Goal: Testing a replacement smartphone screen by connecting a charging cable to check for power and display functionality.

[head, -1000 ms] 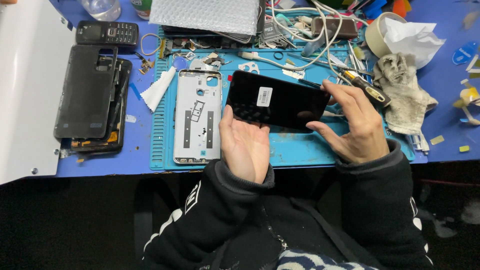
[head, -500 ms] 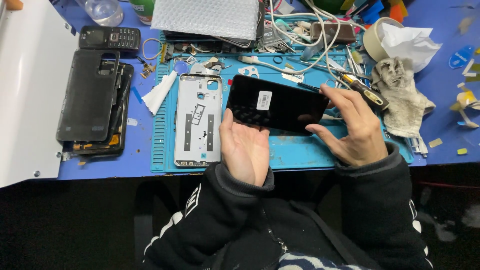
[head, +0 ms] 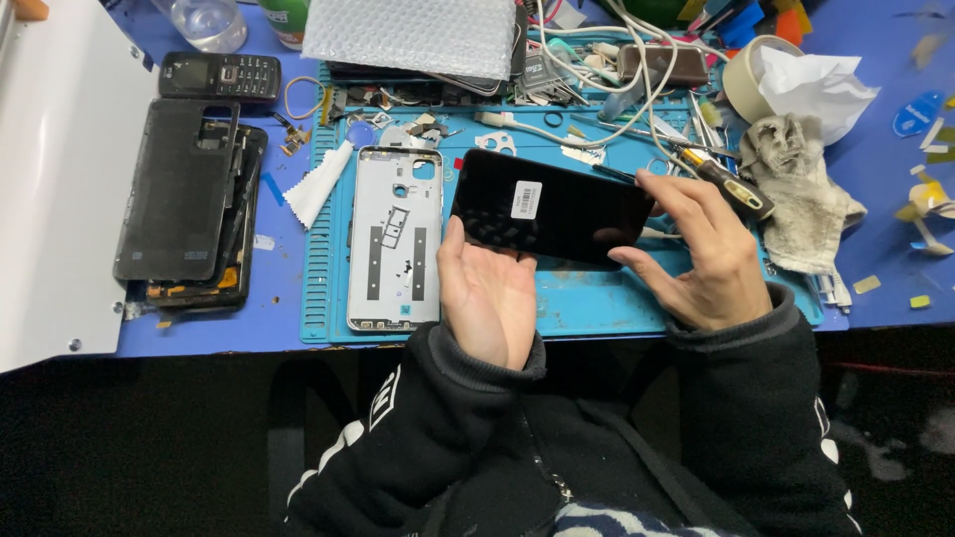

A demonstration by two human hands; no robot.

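The left hand (head: 489,298) covers the lower left edge of the black phone screen (head: 552,209), and its fingers are hidden beneath it. The bubble wrap (head: 413,35), glass jar (head: 204,20) and white panel (head: 55,189) are cut off by the frame's edges. The parts tangled among the cables (head: 607,65) are too small to tell

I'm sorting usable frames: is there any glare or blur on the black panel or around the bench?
Head view: the black panel carries only faint reflections; both hands, left hand and right hand, are sharp; light is even, shadows soft; the lower part is dark with little detail.
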